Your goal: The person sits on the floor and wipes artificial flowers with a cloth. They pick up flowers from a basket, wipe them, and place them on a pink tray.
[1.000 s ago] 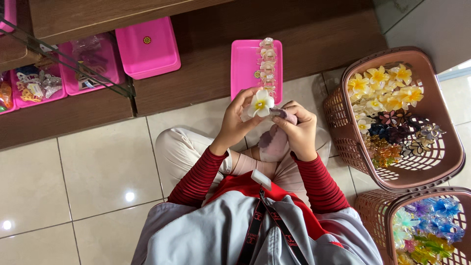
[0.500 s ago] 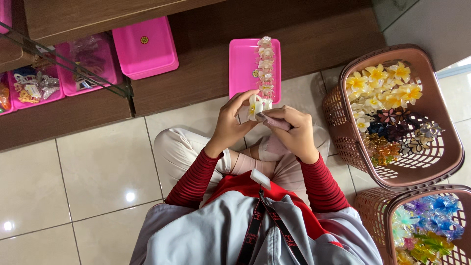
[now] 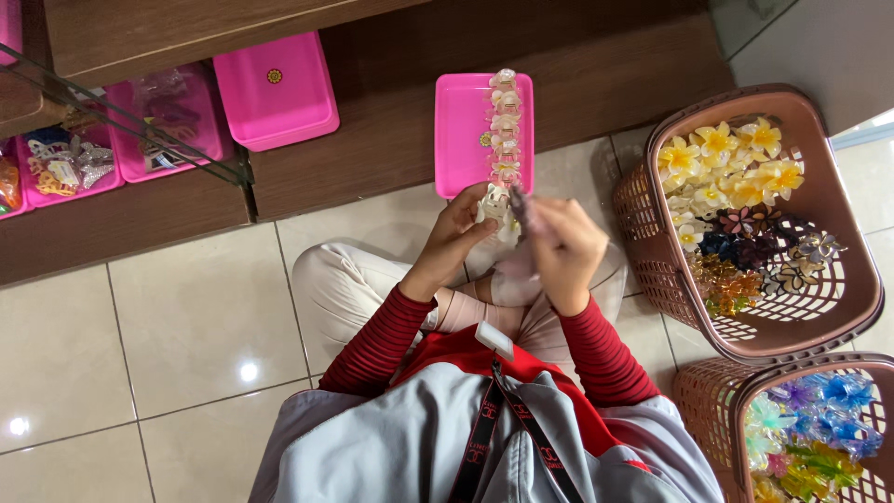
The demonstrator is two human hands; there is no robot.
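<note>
Sitting: a person cross-legged on pale floor tiles (image 3: 168,307), seen from above, in red striped sleeves and a grey vest.
Left hand (image 3: 456,237): raised in front of the chest, fingers curled round a white flower-shaped hair clip (image 3: 492,203); thumb and fingertips pinch it from its 8 o'clock side.
Right hand (image 3: 563,244): just at 3 o'clock of the clip, fingers bent inward toward it, blurred; whether they grip the clip or a small dark piece beside it, I cannot tell.
Clip's place: between both hands, at the 6 o'clock end of the pink tray (image 3: 464,130).
Tray: on the dark wooden ledge (image 3: 372,158), at 12 o'clock of the hands; a row of pale flower clips (image 3: 504,126) runs along its 3 o'clock edge.
Brown basket (image 3: 829,214): at 3 o'clock of the hands, holding yellow, white and dark flower clips.
Second basket (image 3: 717,410): at 5 o'clock, with blue, green and yellow clips.
Other pink trays (image 3: 279,93): at 10 o'clock, well apart from the hands.
</note>
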